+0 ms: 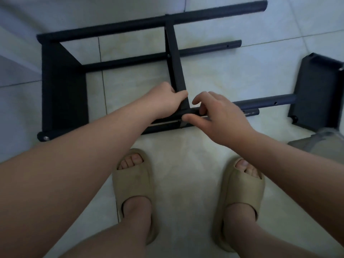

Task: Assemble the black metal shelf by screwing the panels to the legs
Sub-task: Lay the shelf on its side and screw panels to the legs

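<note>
The black metal shelf frame lies on its side on the tiled floor. One panel [63, 86] joins the legs at the left end, and a narrower middle panel [174, 58] stands across them. My left hand [167, 101] grips the near corner of the middle panel. My right hand [216, 116] curls its fingers and thumb around the near leg [264, 100] where that panel meets it. What sits under the fingers is hidden. A loose black panel [316, 90] lies at the right.
My two feet in beige slippers [134, 185] stand on the tiles just below the frame. A clear plastic bag [316, 144] lies at the right edge beside the loose panel. A screw head [45, 138] shows at the frame's near-left corner.
</note>
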